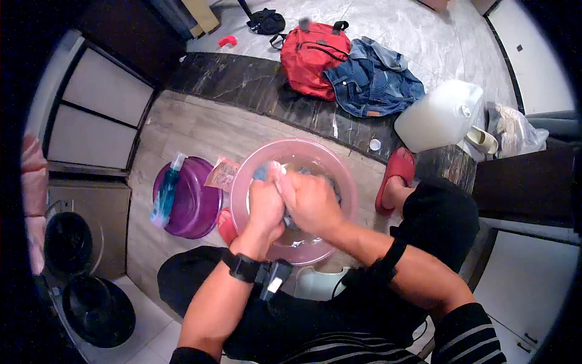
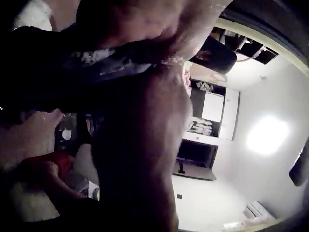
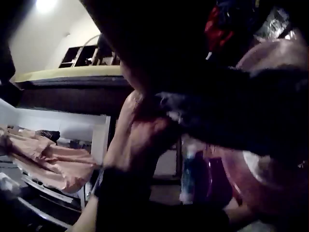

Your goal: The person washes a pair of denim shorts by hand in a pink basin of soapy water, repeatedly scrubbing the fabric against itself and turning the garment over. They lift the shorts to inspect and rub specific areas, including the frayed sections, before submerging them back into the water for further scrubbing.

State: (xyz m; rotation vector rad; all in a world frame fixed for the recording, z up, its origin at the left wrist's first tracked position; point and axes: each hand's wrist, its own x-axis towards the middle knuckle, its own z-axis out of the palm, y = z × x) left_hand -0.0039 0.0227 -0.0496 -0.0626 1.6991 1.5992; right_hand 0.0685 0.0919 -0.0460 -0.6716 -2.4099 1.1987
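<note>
Both hands meet above a pink basin [image 1: 348, 188] that holds water. My left hand [image 1: 267, 203] grips a wet bluish cloth [image 1: 260, 173], fingers curled round it. Close against it, my right hand [image 1: 312, 203] is also curled round the cloth. White suds lie on the fabric between the hands. In the left wrist view the cloth [image 2: 120, 70] looks dark, with foam along it; the right wrist view shows the dark cloth [image 3: 217, 108] stretching away from the hands. Part of the cloth is hidden behind the hands and arms.
A purple basin [image 1: 209, 206] with a blue-green bottle [image 1: 167, 197] across it stands left, beside a pink packet [image 1: 222, 174]. A red bag [image 1: 309, 57], denim garment [image 1: 376, 82] and white jug [image 1: 436, 115] sit beyond. Red slippers [image 1: 394, 173] flank the pink basin.
</note>
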